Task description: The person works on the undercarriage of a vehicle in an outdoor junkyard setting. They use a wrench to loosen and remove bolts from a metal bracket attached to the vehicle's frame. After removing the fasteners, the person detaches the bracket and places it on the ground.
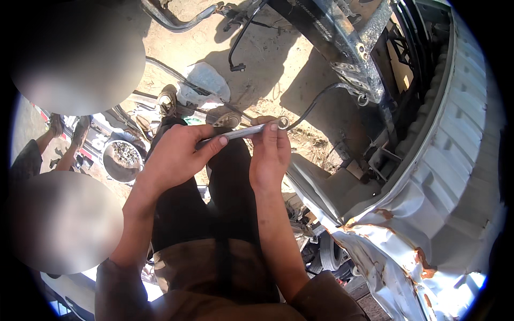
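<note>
A silver ring-end wrench (245, 132) lies nearly level in front of my body, its ring at the right end. My left hand (179, 152) is closed around the wrench's left part, with the thumb along the shaft. Close to the ring, my right hand (269, 160) pinches the wrench between thumb and fingers. A black hose (317, 102) curves down from the metal frame and passes out of sight behind my right hand. Below the wrench are my dark-trousered legs, and my shoes (167, 101) stand on the sandy ground.
A dented white vehicle body panel (428, 176) curves along the right. At upper right a dark metal frame (342, 48) juts over the ground. A round tub (112, 168) of small metal parts and a white plastic bag (206, 85) lie left. Other people's legs (64, 142) show at far left.
</note>
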`<state>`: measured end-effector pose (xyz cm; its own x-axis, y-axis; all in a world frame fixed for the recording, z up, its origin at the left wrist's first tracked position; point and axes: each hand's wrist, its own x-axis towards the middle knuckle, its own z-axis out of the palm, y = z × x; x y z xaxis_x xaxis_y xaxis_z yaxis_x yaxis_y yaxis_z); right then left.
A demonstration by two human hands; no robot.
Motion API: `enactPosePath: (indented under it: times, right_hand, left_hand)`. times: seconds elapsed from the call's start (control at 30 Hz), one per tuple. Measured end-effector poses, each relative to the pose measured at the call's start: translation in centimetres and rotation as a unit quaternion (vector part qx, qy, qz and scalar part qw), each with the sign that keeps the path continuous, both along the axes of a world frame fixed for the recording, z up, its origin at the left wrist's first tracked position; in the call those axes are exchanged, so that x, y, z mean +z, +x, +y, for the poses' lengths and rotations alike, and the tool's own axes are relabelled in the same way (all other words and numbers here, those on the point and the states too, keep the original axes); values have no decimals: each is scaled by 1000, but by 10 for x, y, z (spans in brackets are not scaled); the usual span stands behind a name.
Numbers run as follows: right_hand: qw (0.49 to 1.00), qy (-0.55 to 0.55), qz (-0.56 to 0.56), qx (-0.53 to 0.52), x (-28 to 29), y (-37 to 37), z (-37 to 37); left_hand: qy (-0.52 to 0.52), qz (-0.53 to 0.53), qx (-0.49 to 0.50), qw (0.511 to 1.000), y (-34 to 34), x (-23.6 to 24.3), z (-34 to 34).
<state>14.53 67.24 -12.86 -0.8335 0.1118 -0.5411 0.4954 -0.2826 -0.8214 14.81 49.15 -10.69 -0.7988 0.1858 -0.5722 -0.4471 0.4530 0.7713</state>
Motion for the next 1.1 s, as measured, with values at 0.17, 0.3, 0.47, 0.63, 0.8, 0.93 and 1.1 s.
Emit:
enactPosePath:
  times: [0.17,0.3,0.47,0.63,0.8,0.93,1.1]
  right_hand:
    - [970,83,-4,-227,-3,3,95]
    - [931,192,53,-307,4,-15,168]
    - [868,383,76,-307,18,-35,217]
    - [881,408,96,-221,11,-39,252]
    - [881,429,-11,-199,-1,-44,272]
    - [880,408,2,-241,-17,-42,294]
    - [874,429,-64,-218,-13,-52,311]
  left_hand:
    - [10,70,-147,987,-51,-1,111]
    - [31,130,-216,967,-104,-8,202]
    - [59,254,-293,920,-165,-14,306]
    - [17,262,-416,871,-193,-4,385]
    - [13,246,-422,872,-195,-10,413]
    - [18,280,-413,867,-197,-16,417]
    - [-54,246,-474,844,-214,-15,427]
